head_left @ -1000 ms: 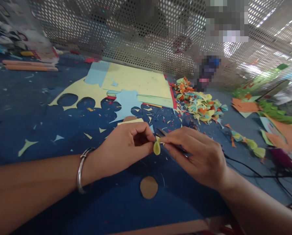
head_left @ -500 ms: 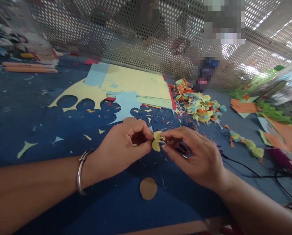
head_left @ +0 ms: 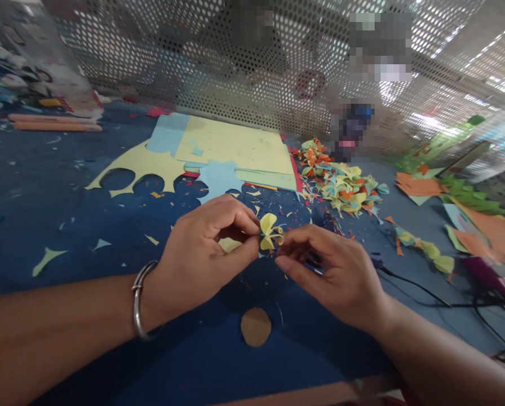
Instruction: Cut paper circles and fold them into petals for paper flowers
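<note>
My left hand (head_left: 202,251) pinches a small yellow folded paper piece (head_left: 268,230) between thumb and forefinger, a silver bangle (head_left: 137,301) on its wrist. My right hand (head_left: 335,270) is closed on the other side of the same piece, its fingertips at the curled end. A dark thin tool with a blue part (head_left: 314,266) lies under or within the right hand's fingers; I cannot tell which. Both hands hover just above the dark blue table cover (head_left: 66,225). A brown paper disc (head_left: 256,326) lies below them.
Yellow and light blue paper sheets (head_left: 235,149) with cut-out holes lie behind the hands. A heap of small folded coloured pieces (head_left: 343,183) sits at right, orange and green paper (head_left: 481,220) farther right. A black cable (head_left: 425,290) runs right. A perforated metal screen (head_left: 235,62) closes the back.
The yellow piece has been turned and opened: from a single hanging petal it now shows two lobes with a curled end. Both hands rose slightly and drew closer.
</note>
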The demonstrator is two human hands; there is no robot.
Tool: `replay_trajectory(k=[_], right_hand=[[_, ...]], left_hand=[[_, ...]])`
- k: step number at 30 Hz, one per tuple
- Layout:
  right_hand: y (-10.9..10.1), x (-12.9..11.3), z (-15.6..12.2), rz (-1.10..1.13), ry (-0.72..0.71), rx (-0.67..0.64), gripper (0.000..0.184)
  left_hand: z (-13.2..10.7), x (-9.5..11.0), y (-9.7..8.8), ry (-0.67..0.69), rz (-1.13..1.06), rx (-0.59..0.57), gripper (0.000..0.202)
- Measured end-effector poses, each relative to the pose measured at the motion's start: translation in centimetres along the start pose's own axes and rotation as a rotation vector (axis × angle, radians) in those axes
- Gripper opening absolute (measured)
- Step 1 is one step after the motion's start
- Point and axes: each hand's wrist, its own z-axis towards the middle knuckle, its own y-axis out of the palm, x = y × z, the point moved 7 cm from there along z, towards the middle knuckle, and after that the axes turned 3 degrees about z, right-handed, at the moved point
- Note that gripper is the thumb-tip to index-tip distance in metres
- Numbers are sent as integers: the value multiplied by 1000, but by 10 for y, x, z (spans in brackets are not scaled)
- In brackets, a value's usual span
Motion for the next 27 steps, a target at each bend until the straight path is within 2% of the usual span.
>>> replay_trajectory(k=[4,8,15,18,22,25,27], right_hand=[[0,-5,1,-23,-47,28,9],[-2,-11,2,-63,-86,65,6],[-10,-16,-1,-140,-116,144,10],[-18,-11,-2,-178,-90,196,10],[-42,9,4,-183,29,270,7],[-74,35,15,-217,151,352,9],[-96,61,24,-227,261,373,13]], left_hand=[[-1,13,-1,103,70,6,16],[-2,19,-2,146,86,8,17],[-5,20,0,179,75,-8,17],[-5,18,-1,145,10,-2,17],[-3,10,2,54,-27,-66,14],[-2,1,13,-9,-1,-207,14],[-4,-6,21,-47,44,-309,13]])
